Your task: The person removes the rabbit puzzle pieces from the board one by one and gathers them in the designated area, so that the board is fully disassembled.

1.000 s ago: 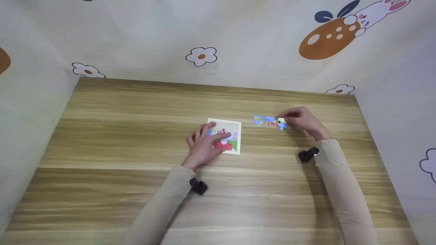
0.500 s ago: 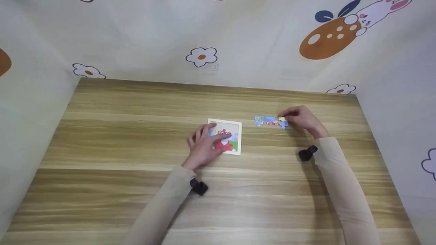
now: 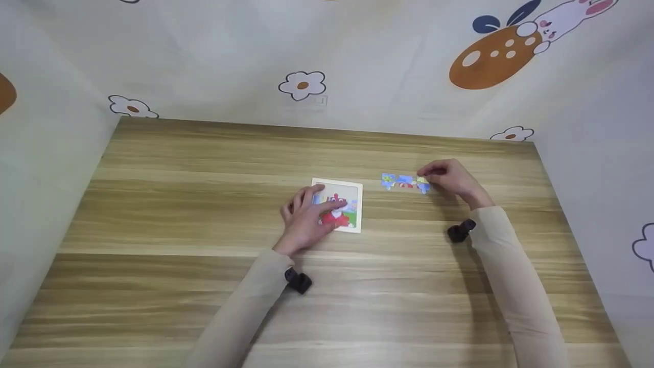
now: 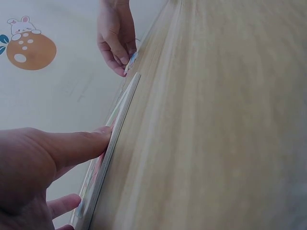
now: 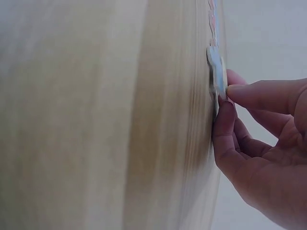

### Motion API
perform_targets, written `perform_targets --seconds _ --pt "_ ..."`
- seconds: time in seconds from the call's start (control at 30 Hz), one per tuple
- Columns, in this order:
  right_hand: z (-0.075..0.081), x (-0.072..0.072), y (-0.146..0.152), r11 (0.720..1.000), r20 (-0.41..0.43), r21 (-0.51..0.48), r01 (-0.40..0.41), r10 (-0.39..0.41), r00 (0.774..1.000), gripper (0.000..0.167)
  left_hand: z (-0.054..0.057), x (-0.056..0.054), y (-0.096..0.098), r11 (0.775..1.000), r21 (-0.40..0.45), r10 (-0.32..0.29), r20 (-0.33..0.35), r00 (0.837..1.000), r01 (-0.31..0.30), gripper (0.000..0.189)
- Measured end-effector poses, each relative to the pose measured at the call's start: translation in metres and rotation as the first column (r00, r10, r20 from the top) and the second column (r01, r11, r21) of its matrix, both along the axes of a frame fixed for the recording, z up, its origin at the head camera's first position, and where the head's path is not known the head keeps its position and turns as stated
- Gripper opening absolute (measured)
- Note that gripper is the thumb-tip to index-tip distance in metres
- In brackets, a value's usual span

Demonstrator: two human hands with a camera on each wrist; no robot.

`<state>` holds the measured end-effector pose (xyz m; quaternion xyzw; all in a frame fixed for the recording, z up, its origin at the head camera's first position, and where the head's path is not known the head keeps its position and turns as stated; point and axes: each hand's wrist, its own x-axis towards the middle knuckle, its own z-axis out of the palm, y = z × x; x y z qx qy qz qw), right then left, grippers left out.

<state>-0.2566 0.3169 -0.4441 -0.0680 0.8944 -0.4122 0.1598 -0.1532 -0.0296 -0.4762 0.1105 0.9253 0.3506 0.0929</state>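
My left hand rests spread over a white-framed jigsaw tray in the head view, thumb and fingertips on the picture. Red, green and blue puzzle parts show inside, partly covered by the hand; the upper strip shows pale backing. To the tray's right, a blue puzzle piece with a yellow-green shape and a middle puzzle piece lie in a row. At the row's right end, my right hand pinches a third puzzle piece between thumb and finger, tilted close over the tabletop in the right wrist view.
A wood-grain table spreads around both hands. Pale curtain-like walls printed with flowers and a rabbit on an orange fruit rise at its back and sides. Black wrist cameras sit on both sleeves.
The right-end puzzle piece shifts and turns slightly in the right hand's fingers, now lining up more closely beside the middle piece. The left hand and tray stay in place.
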Motion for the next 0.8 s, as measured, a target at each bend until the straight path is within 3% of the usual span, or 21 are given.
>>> perform_targets --seconds 0.43,0.63,0.8 --pt "-0.005 -0.002 0.003 0.998 0.008 -0.066 0.015 -0.014 1.000 0.023 0.000 0.000 0.000 1.000 -0.006 0.000 0.008 1.000 0.000 0.045" --pt "0.004 0.004 -0.003 0.994 -0.018 -0.106 0.020 -0.022 1.000 0.023 0.002 0.000 0.000 1.000 0.012 -0.002 0.023 1.000 0.002 0.045" --pt "0.023 0.015 -0.020 0.996 -0.041 -0.092 0.001 -0.005 0.999 0.022 0.005 0.001 0.000 1.000 0.029 0.003 0.018 1.000 -0.004 0.045"
